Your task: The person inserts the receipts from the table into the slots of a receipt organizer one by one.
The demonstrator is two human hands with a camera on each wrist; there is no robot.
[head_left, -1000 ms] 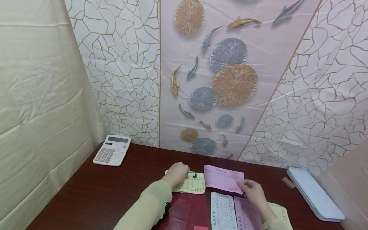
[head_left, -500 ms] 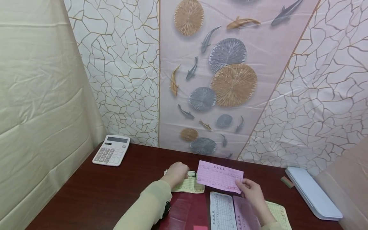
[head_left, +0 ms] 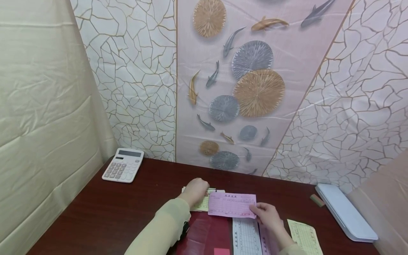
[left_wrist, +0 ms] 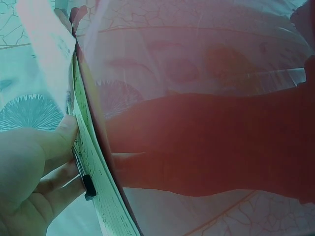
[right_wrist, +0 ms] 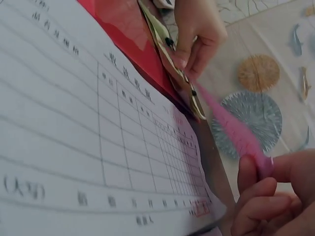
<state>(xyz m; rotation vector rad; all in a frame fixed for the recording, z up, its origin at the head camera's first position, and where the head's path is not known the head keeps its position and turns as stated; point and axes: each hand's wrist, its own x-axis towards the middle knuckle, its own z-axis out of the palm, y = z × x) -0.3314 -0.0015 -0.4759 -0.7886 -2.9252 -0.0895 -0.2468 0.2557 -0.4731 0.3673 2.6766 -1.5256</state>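
My left hand [head_left: 195, 191] holds the black clip [left_wrist: 88, 186] of a red folder [head_left: 207, 230] at its top edge, over a stack of yellow receipt slips [head_left: 200, 206]. In the left wrist view, its thumb and fingers meet at the clip beside the stack. My right hand [head_left: 268, 215] pinches the right end of a pink receipt slip [head_left: 231, 205] between thumb and fingers. That slip's left end reaches my left hand and covers part of the yellow stack. Below it lie a white receipt slip [head_left: 245, 235] and another pink slip, partly under my right arm.
A yellow slip [head_left: 304, 236] lies to the right. Further right are a small green and brown block [head_left: 317, 200] and a long pale blue case [head_left: 347, 214]. A white calculator [head_left: 122, 165] stands at the back left. A patterned cloth [head_left: 223, 106] hangs behind the table.
My right hand has carried the pink slip left and slightly down, so it now overlaps the yellow stack and the folder's top edge. The left hand stays at the clip.
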